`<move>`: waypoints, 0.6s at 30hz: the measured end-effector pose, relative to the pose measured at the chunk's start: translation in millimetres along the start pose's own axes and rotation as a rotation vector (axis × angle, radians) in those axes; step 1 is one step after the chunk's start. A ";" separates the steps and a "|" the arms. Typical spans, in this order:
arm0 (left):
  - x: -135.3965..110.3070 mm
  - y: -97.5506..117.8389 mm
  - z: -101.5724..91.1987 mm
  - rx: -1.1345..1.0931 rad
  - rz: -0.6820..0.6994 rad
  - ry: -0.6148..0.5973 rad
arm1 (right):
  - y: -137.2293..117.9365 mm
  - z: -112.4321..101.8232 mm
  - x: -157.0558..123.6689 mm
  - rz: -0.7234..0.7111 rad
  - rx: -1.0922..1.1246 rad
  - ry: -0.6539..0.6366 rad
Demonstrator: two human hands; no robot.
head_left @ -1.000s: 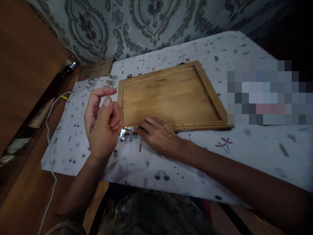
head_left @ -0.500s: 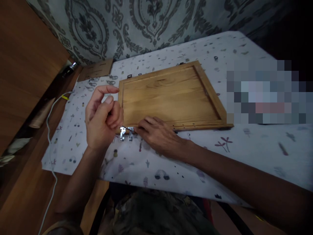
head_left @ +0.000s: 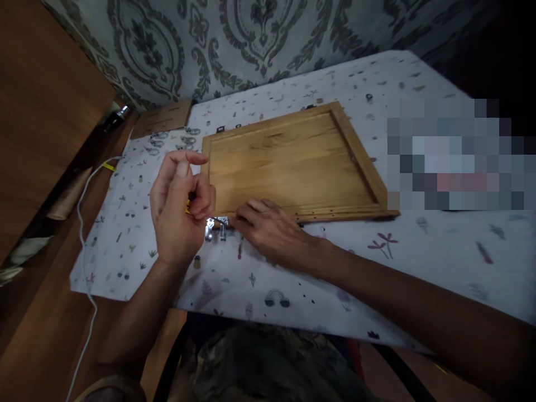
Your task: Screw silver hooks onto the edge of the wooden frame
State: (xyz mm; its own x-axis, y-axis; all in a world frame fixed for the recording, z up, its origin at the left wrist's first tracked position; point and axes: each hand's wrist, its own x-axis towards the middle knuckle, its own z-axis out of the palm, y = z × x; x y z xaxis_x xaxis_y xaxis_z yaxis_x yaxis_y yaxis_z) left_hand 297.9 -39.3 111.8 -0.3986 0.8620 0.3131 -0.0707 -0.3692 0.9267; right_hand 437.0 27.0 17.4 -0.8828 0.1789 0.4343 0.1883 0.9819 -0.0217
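Observation:
A framed wooden panel (head_left: 272, 164), like a cabinet door, lies flat on the patterned table cover. At its near left edge sits a shiny metal hinge (head_left: 216, 226) with two arms sticking out towards me. My left hand (head_left: 180, 204) is closed around a screwdriver (head_left: 188, 205), of which a bit of black and yellow handle shows in the palm. Its thin shaft slants over the hinge; the tip is hard to make out. My right hand (head_left: 272, 231) rests on the near edge of the panel, its bent fingertips at the hinge's right side; what they pinch is hidden.
Several metal hinges (head_left: 157, 142) lie at the back left beside a flat piece of cardboard (head_left: 161, 118). A white cable (head_left: 86, 240) hangs over the table's left edge. Small dark holes line the panel's near edge. A blurred-out patch covers the right side.
My left hand has turned slightly, the thumb rising along the index finger, so the black and yellow handle now shows. My right hand and the panel stay in place.

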 end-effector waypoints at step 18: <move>2.5 3.2 -2.5 -0.026 -0.018 -0.013 | 1.2 -2.1 -0.7 0.006 0.009 -0.049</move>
State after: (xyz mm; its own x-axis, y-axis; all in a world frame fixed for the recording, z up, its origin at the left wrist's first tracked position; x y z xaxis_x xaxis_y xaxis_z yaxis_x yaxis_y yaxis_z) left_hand 294.4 -39.1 115.1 -0.3856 0.8728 0.2994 -0.1014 -0.3626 0.9264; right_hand 438.8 27.9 19.0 -0.9018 0.1872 0.3894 0.1899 0.9813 -0.0319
